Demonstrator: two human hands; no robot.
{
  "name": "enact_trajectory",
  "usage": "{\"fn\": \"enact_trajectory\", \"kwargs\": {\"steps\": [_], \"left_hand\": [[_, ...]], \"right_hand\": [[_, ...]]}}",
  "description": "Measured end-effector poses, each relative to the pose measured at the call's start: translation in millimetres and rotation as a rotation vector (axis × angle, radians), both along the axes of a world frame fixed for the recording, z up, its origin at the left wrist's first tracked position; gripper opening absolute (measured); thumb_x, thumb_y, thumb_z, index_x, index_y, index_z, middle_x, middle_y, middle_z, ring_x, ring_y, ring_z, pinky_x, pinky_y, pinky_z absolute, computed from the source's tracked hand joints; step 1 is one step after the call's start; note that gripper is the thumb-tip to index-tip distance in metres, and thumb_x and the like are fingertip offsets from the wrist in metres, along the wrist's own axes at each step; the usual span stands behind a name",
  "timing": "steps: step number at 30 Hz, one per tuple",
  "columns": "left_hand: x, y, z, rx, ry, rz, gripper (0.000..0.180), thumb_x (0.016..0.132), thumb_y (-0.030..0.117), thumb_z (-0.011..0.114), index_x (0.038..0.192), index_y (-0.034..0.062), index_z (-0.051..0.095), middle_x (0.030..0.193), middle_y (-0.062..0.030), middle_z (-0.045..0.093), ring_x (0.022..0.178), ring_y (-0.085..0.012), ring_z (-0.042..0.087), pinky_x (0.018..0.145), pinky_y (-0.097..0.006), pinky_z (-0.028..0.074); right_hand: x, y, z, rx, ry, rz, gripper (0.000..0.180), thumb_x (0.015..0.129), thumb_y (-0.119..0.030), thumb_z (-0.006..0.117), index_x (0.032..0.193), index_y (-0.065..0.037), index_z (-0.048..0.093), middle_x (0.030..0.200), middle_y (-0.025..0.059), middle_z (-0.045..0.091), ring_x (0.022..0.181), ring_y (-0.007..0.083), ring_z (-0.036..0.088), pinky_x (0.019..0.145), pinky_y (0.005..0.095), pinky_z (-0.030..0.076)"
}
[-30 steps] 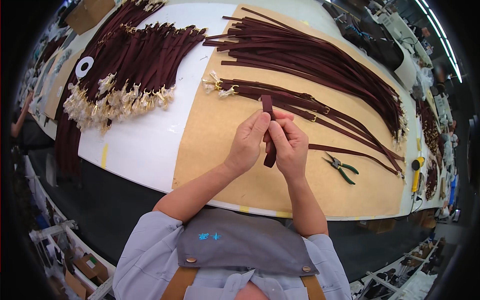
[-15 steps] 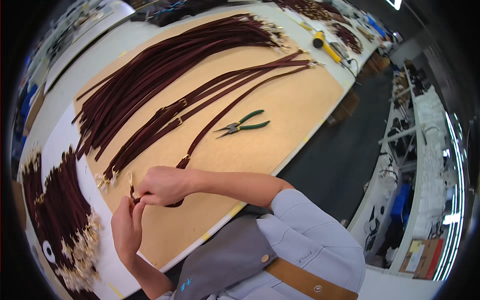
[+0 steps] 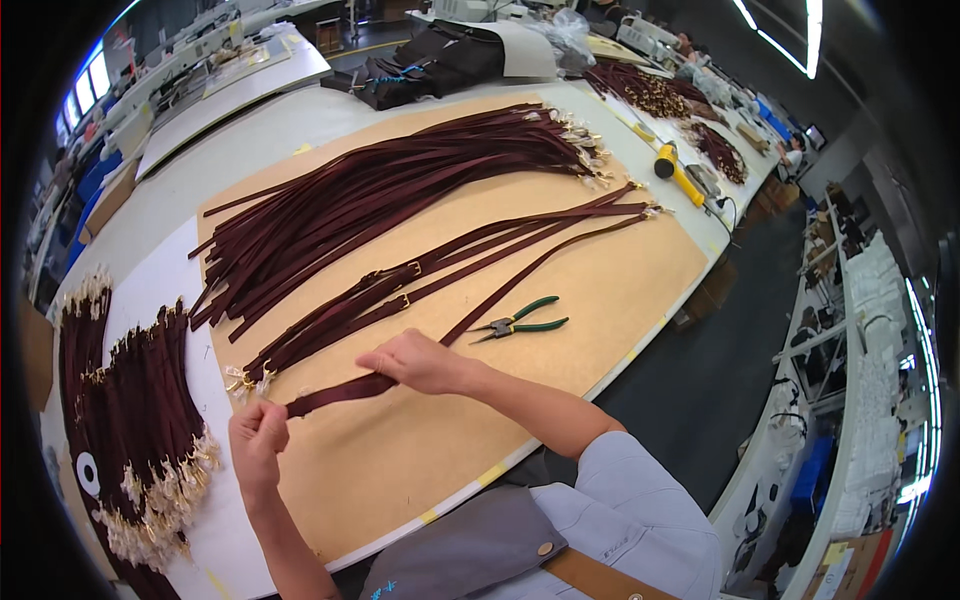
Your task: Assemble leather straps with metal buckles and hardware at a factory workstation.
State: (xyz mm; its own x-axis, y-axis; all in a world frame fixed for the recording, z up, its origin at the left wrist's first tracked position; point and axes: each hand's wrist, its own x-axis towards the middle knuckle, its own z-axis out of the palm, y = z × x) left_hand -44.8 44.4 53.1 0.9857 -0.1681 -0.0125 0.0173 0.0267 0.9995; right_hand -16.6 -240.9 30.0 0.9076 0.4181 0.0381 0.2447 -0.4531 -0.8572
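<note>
Left hand (image 3: 258, 440) is clenched round a strap (image 3: 338, 396), right hand (image 3: 420, 362) grips it farther right, so that bit runs pretty straight over the near sheet (image 3: 450, 445). Pliers (image 3: 518, 323) lie to the right, probably for easy reach; pile (image 3: 390, 170)'s at the far side.

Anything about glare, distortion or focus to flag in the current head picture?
Head view: white tubular ceiling lights blow out at top right; straight lines bow toward the right rim; corners are black; the held flat dark-burgundy strap and green-handled metal pliers look reasonably clear.
</note>
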Motion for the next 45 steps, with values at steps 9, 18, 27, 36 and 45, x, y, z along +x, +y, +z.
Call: {"fn": "enact_trajectory", "kwargs": {"steps": [9, 18, 27, 36, 45], "left_hand": [[29.9, -18.7, -6.2, 0.452, -0.287, -0.147, 0.026, 0.088, 0.02, 0.064, 0.071, 0.0021, 0.057, 0.075, -0.0001, 0.056, 0.072, -0.009, 0.049, 0.063, -0.027, 0.039], [43.5, -28.9, -24.1, 0.165, 0.15, -0.493, 0.015, 0.09, 0.019, 0.061, 0.085, 0.0043, 0.058, 0.088, -0.0014, 0.061, 0.081, -0.01, 0.056, 0.074, -0.026, 0.046], [38.7, 61.4, 10.8, 0.612, -0.018, -0.167, 0.015, 0.086, 0.011, 0.061, 0.087, -0.0045, 0.064, 0.069, 0.0022, 0.055, 0.065, -0.0052, 0.048, 0.058, -0.023, 0.038], [39.2, 101.1, 3.0, 0.586, 0.138, -0.037, 0.01, 0.087, 0.005, 0.059, 0.09, -0.002, 0.066, 0.07, 0.0044, 0.055, 0.063, -0.0032, 0.047, 0.056, -0.02, 0.035], [76.4, 19.9, -3.1, 0.552, -0.023, -0.015, 0.013, 0.089, 0.008, 0.063, 0.095, -0.0033, 0.066, 0.073, 0.0031, 0.055, 0.067, -0.005, 0.047, 0.059, -0.021, 0.036]], "right_hand": [[20.1, -65.3, 14.4, -0.033, 0.132, -0.204, 0.052, 0.098, -0.039, 0.05, 0.067, 0.003, 0.056, 0.054, 0.0022, 0.047, 0.052, 0.01, 0.043, 0.051, 0.0281, 0.036], [24.5, -61.8, 2.7, -0.037, 0.251, -0.137, 0.053, 0.095, -0.043, 0.055, 0.062, -0.003, 0.054, 0.054, -0.0005, 0.046, 0.053, 0.0083, 0.039, 0.05, 0.0259, 0.033], [19.9, -189.3, 5.2, -0.557, -0.046, -0.243, 0.022, 0.08, -0.019, 0.072, 0.081, 0.001, 0.064, 0.071, 0.0153, 0.063, 0.067, 0.0299, 0.061, 0.063, 0.038, 0.047], [4.6, -403.8, 12.2, -1.302, -0.113, -1.004, 0.018, 0.086, -0.012, 0.053, 0.096, -0.007, 0.068, 0.089, 0.0177, 0.065, 0.097, 0.0362, 0.063, 0.082, 0.0474, 0.051], [35.9, -519.7, 90.5, -1.129, -0.428, -1.155, 0.025, 0.082, -0.002, 0.052, 0.101, -0.007, 0.068, 0.091, 0.0246, 0.066, 0.09, 0.0401, 0.064, 0.08, 0.0471, 0.05]]}}
